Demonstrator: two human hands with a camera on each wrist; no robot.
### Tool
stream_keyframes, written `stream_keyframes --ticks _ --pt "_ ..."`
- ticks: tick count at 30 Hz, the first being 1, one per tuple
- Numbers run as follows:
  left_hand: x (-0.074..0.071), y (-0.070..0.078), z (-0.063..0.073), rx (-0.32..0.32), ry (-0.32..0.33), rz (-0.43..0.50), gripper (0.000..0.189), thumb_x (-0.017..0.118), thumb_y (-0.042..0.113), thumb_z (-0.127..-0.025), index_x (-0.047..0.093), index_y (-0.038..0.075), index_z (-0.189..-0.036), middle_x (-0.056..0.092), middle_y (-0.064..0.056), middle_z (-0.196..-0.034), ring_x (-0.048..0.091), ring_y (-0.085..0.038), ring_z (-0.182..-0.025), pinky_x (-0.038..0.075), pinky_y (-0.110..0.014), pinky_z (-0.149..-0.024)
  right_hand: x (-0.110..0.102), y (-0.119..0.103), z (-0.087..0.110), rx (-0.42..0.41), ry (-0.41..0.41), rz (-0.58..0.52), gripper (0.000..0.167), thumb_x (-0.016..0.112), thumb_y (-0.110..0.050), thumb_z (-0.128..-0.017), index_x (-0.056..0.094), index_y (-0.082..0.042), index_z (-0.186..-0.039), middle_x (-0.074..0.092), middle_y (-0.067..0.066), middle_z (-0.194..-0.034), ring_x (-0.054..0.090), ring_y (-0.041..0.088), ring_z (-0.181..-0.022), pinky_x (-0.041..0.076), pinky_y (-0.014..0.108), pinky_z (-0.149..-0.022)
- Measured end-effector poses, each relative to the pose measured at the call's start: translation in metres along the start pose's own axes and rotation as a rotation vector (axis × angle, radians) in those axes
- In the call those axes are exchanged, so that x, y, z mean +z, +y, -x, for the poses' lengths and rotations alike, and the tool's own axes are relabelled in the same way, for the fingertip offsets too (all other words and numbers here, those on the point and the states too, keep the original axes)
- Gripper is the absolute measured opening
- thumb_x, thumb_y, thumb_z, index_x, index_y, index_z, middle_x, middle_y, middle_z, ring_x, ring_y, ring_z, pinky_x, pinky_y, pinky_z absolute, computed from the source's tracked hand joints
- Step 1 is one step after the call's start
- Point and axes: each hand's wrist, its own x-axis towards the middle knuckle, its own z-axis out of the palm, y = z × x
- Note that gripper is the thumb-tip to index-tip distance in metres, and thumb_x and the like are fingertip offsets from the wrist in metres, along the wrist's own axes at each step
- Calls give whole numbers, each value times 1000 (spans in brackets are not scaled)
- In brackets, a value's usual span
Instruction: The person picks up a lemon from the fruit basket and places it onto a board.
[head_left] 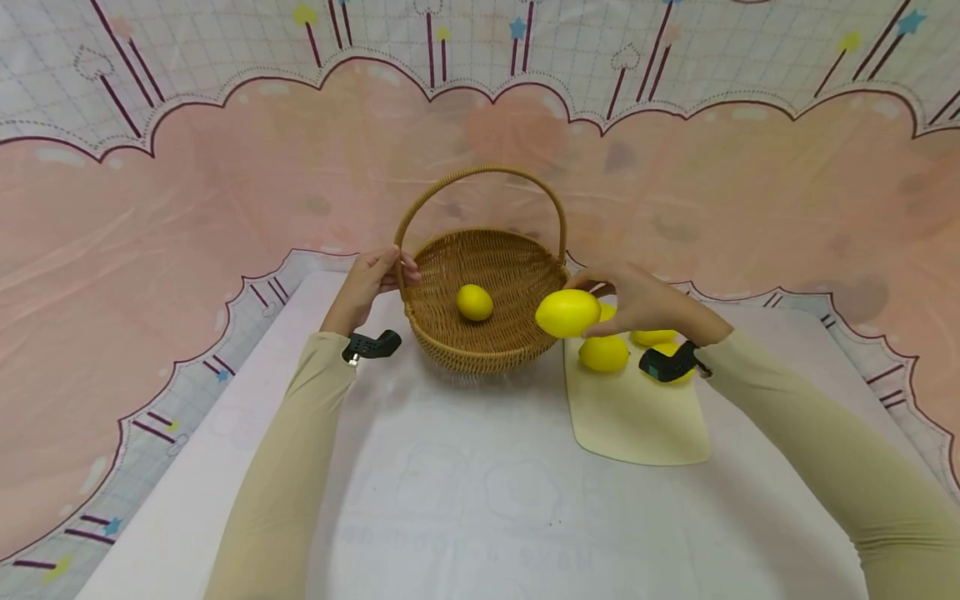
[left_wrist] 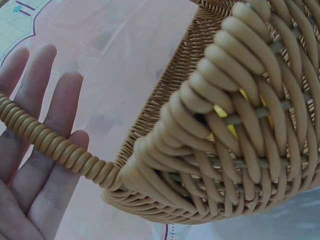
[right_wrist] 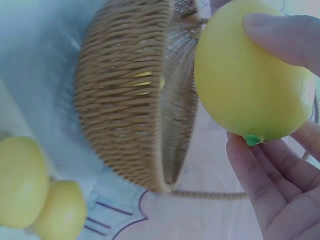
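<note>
A brown wicker basket (head_left: 487, 354) with a tall arched handle stands on the table, and one lemon (head_left: 475, 302) lies inside it. My left hand (head_left: 378, 279) holds the left side of the handle (left_wrist: 60, 145), the fingers passing behind it. Just off the basket's right rim, my right hand (head_left: 626, 298) grips another yellow lemon (head_left: 567, 313) between thumb and fingers. The right wrist view shows the green stem end (right_wrist: 254, 139) of this held lemon, with the thumb pressed on its side.
To the right of the basket a cream cutting board (head_left: 637, 425) lies on the white table (head_left: 450, 500). Several lemons (head_left: 603, 354) rest on it, partly covered by the right hand and wrist camera. A patterned pink cloth (head_left: 300, 192) hangs behind the table.
</note>
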Motion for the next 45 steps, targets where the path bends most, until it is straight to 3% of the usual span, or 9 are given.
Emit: stream_keyframes --ticks 9,19,33,45 --pt "0 0 -2 1 2 3 39 35 27 -102 66 19 -79 70 9 -74 68 -4 -73 55 -18 -76 7 13 45 66 65 46 57 83 -13 -70 57 1 -119 59 16 -121 59 31 -107 51 46 -93" --pt "1 1 -2 11 1 10 40 34 26 -102 66 19 -79 70 9 -74 68 -4 -73 55 -19 -75 33 37 78 125 123 17 56 83 -13 -69 59 -3 -119 61 13 -116 60 28 -102 51 47 -91" --pt "1 0 -1 7 13 17 39 35 26 -102 66 18 -79 70 9 -73 68 -3 -73 55 -18 -75 76 59 94 160 143 -26 54 82 -12 -70 57 1 -117 62 16 -115 61 33 -103 52 47 -89" --pt "2 1 1 7 18 3 39 34 26 -102 66 19 -79 70 10 -73 68 -3 -73 54 -17 -75 96 73 100 168 139 -38 57 83 -18 -70 58 1 -117 63 14 -114 60 30 -103 53 42 -89"
